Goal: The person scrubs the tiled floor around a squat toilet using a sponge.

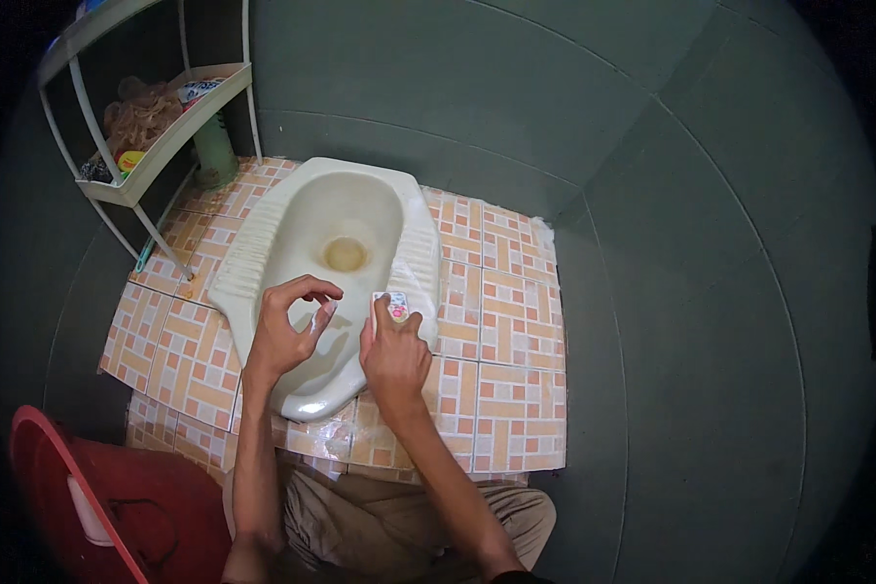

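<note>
A white ceramic squat toilet [420, 200] is set into the tiled floor, with a little yellowish water at the bottom of its bowl. My left hand [292, 331] hovers over the bowl's near part, fingers curved and thumb apart from them, nothing visible between. Something whitish shows at its thumb tip, too small to make out. Beside it, over the toilet's right rim, my right hand [399, 362] grips a small white rectangular item with a colourful print [397, 306]. One finger lies across its top; its lower part is hidden by the hand.
A large red bucket [170, 482] stands at the lower left, a pale object inside it. At the upper left a cream shelf rack [180, 131] holds crumpled plastic bags and packets; a green container [214, 151] stands behind it. Dark green walls [711, 341] rise behind and to the right.
</note>
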A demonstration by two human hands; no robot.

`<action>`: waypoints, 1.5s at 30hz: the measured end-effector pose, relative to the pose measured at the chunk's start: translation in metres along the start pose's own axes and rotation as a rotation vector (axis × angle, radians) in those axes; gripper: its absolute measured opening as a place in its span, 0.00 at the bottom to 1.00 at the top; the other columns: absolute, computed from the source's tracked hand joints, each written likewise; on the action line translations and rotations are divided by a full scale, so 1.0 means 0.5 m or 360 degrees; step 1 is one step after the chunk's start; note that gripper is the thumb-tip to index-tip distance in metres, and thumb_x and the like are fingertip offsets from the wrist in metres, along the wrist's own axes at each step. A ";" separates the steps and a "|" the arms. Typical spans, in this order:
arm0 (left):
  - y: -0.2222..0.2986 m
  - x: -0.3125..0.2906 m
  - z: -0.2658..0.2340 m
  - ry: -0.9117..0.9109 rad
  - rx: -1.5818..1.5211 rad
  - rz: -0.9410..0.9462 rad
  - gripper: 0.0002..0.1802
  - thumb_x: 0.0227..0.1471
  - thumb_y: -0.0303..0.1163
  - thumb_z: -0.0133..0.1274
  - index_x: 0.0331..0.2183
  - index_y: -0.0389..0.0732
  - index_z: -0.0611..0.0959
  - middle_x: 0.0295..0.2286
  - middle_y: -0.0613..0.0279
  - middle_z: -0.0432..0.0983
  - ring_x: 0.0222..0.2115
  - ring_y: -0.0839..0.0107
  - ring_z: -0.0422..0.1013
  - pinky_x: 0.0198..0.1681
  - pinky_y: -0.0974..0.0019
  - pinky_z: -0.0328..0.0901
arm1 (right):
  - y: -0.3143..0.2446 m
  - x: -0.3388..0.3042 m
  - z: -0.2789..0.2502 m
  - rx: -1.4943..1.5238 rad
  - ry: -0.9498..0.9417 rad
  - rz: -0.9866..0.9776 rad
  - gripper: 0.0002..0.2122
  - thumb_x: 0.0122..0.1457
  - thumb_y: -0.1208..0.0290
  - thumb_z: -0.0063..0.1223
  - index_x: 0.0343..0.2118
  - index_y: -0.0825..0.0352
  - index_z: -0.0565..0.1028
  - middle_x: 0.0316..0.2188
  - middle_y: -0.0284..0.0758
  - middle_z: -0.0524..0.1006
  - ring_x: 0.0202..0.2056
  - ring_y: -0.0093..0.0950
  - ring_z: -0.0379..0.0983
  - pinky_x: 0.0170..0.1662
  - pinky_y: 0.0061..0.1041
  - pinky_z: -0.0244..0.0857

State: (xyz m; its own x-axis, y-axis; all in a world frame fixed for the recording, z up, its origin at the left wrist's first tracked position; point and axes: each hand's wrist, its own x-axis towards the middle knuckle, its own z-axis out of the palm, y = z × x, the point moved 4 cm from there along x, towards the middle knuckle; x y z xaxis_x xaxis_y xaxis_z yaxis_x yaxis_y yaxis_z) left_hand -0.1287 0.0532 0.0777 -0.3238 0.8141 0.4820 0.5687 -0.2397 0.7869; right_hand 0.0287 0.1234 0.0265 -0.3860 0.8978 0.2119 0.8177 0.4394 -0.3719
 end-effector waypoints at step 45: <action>0.005 -0.002 -0.003 -0.0050 0.0001 -0.0107 0.07 0.51 0.24 0.59 0.35 0.36 0.86 0.32 0.56 0.83 0.33 0.65 0.77 0.42 0.63 0.69 | 0.137 -0.035 -0.050 -0.0129 0.0149 0.0042 0.22 0.65 0.59 0.54 0.61 0.58 0.72 0.32 0.55 0.76 0.25 0.52 0.79 0.26 0.46 0.74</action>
State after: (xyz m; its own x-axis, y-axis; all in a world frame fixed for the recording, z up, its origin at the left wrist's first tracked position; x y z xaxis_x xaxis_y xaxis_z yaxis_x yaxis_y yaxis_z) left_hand -0.1281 0.0511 0.0798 -0.3374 0.8445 0.4159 0.5469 -0.1838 0.8168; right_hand 0.1022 0.1371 0.0200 -0.3253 0.9007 0.2880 0.8605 0.4082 -0.3049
